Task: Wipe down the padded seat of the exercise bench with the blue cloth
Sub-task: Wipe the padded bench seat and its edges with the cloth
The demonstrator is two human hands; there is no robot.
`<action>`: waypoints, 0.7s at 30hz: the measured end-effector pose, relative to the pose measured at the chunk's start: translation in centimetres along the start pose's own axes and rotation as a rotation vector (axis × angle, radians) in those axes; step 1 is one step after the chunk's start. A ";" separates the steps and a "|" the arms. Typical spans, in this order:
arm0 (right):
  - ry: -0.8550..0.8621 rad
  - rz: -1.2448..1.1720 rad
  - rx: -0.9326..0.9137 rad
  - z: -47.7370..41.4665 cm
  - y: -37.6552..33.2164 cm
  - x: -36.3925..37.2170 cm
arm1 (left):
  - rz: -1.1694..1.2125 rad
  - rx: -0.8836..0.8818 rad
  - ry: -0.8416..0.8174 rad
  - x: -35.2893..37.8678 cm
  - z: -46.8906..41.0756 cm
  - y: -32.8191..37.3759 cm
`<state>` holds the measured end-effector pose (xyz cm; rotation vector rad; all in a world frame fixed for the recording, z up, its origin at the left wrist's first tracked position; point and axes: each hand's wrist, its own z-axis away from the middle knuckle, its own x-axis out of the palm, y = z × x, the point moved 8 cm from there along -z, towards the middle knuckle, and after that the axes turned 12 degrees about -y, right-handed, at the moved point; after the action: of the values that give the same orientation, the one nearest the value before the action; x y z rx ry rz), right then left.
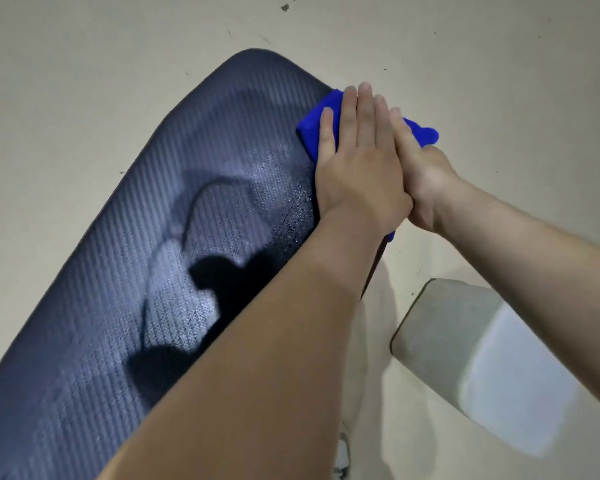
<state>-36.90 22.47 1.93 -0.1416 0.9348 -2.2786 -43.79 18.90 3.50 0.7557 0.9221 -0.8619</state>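
The dark, ribbed padded seat (146,244) of the bench runs from the lower left up to a rounded far end. A blue cloth (310,131) lies on its far right edge and hangs partly over the side. My left hand (357,161) presses flat on the cloth, fingers together and pointing away from me. My right hand (426,178) lies against it from the right, partly under the left, and holds the cloth's right part at the seat's edge. Most of the cloth is hidden under both hands. The seat beside the hands glistens.
A pale floor (84,81) surrounds the bench. To the right of the seat, under my right forearm, sits a grey and white block (465,344). Part of a shoe (342,455) shows at the bottom.
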 end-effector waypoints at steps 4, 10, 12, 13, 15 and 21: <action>-0.042 -0.087 0.026 1.0 0.2 0.2 | 0.097 -0.014 0.029 -0.1 1.0 -1.0; -0.010 0.058 -0.004 4.6 4.4 0.2 | 0.194 -0.117 0.146 0.8 6.6 -7.6; -0.030 0.115 -0.086 5.9 5.3 1.1 | 0.161 -0.193 0.166 1.1 8.9 -10.2; -0.055 0.117 -0.129 6.6 5.6 1.7 | 0.166 -0.227 0.175 1.3 10.3 -11.6; -0.093 0.091 -0.173 7.6 6.3 2.8 | 0.202 -0.272 0.163 2.1 12.8 -13.9; 0.092 0.338 -0.245 10.1 5.5 3.3 | 0.244 -0.444 0.063 5.1 20.6 -17.5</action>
<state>-33.14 11.59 5.25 0.0163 1.1882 -1.8702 -50.07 -7.83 4.15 0.4964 1.0087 -0.3988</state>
